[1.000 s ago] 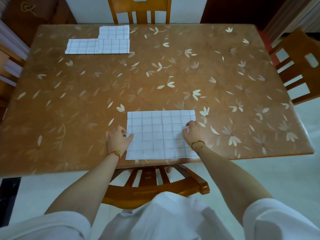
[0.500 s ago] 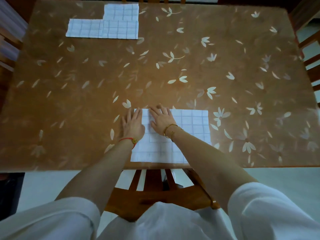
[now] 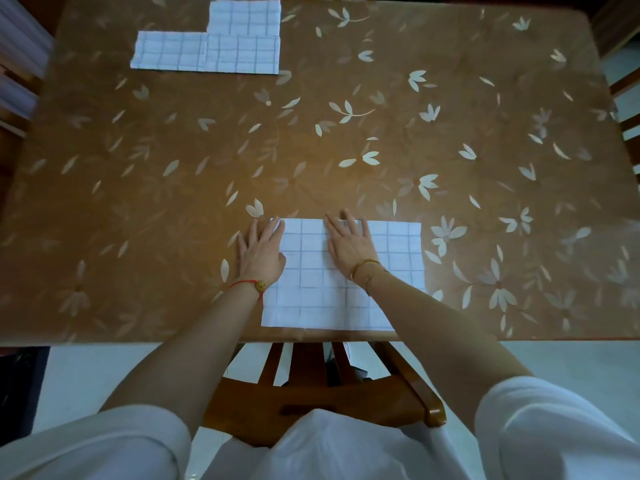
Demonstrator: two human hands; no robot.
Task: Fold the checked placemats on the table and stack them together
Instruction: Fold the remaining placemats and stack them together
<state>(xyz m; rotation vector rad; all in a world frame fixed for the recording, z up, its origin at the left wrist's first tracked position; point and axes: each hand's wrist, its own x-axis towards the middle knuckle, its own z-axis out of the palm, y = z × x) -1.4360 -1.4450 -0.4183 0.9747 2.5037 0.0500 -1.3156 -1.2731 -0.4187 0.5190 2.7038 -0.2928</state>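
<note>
1. Since half a second ago, my right hand [image 3: 349, 242] has slid a little to the right across the near placemat [image 3: 311, 282], so a strip of checked cloth now shows between my hands; a second ago they sat at the cloth's two side edges. My left hand [image 3: 260, 252] has stayed at the left edge.

2. Head view, hands: both lie palm down. My left fingers [image 3: 273, 225] are spread apart and flat, half on the cloth's far left corner and half on the desk [image 3: 173, 188]. My right fingers are also spread and pressed flat near the far edge. Neither hand grips anything.

3. Head view, the task's things: the near placemat lies flat at the desk's front edge, just before me. The other placemats [image 3: 214, 46] lie well apart at the far left, overlapping in an L shape.

4. Step in hand, as I judge it: smoothing a fold. Next I would need to pinch one edge, bring it over squarely, then carry this piece to the far ones.

5. Surface and room: the desk is brown with pale flower prints. A wooden chair [image 3: 311, 393] stands below the front edge on a pale floor; more chair parts show at the right.
</note>
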